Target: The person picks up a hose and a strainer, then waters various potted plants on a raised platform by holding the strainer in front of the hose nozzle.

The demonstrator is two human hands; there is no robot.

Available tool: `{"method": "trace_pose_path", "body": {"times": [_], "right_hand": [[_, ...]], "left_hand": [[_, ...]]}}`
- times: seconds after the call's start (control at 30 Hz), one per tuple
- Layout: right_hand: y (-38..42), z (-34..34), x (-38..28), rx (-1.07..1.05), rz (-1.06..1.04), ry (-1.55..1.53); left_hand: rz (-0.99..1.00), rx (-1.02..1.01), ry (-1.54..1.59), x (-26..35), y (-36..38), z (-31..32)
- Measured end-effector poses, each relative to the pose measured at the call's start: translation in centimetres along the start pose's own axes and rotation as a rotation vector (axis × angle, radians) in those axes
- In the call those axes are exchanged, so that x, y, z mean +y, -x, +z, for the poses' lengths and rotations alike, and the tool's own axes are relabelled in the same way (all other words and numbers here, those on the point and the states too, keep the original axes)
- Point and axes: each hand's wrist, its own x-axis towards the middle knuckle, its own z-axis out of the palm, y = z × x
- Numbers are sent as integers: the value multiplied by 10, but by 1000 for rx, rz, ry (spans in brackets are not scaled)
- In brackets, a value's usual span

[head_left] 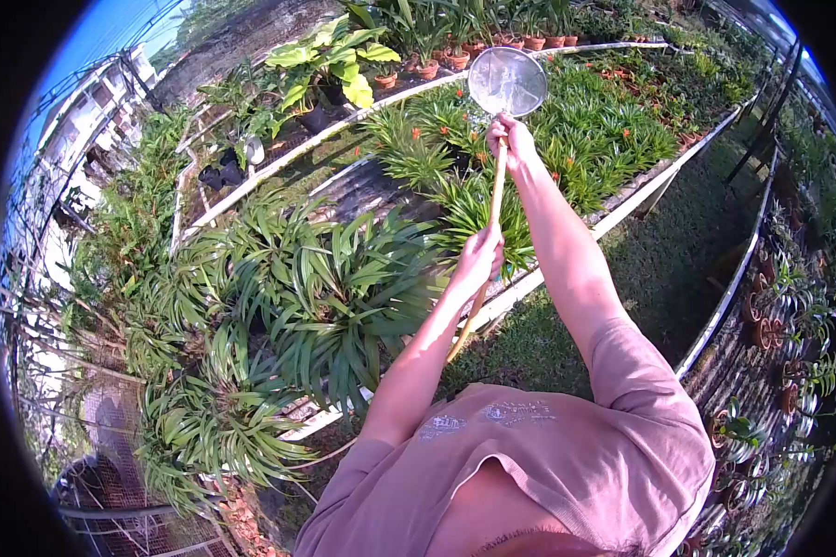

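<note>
Both of my hands are closed around a yellowish garden hose (498, 190), held out in front of me over the plants. My right hand (511, 139) grips its far end, just below a wide, round, greyish sprinkler head (507, 82). Lower down, nearer my body, my left hand (479, 258) is wrapped round the same hose. From there the hose slants down behind my left forearm. Beyond the hands grow green leafy plants with orange flowers (567, 139). Whether water is coming out of the head is hard to make out.
Large strap-leaved plants (316, 288) crowd the left side of a pale bed rail (622, 212). Several terracotta pots (534, 43) line the back. A grassy path (692, 232) runs on the right, beside potted plants (762, 332). Wire mesh (121, 418) stands at lower left.
</note>
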Motion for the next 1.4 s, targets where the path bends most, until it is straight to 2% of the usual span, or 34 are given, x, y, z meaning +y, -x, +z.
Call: {"method": "trace_pose_path", "body": {"times": [0.03,0.17,0.3,0.43,0.6,0.77,0.93,1.13,1.2,1.4], "right_hand": [[3,11,5,-8,40,-40],[-14,17,-7,-45,7,114],[-14,29,-25,129,-242,390],[-27,29,-59,127,-238,426],[-41,28,-132,139,-310,576],[-38,26,-217,198,-326,637],[-52,-9,-284,253,-406,787],[-69,-29,-297,243,-408,835],[-69,-33,-292,262,-401,935],[-78,-33,-266,234,-346,917]], "left_hand": [[8,-8,26,4,-1,6],[-20,-143,194,16,-9,22],[3,-137,208,13,-26,12],[-12,-192,197,21,-48,28],[19,-190,95,11,-101,67],[-33,-180,138,-14,-159,144],[-49,-202,59,-43,-208,169],[-39,-121,15,-59,-231,186],[-12,-113,-25,-70,-234,180],[4,-76,-135,-67,-225,165]]}}
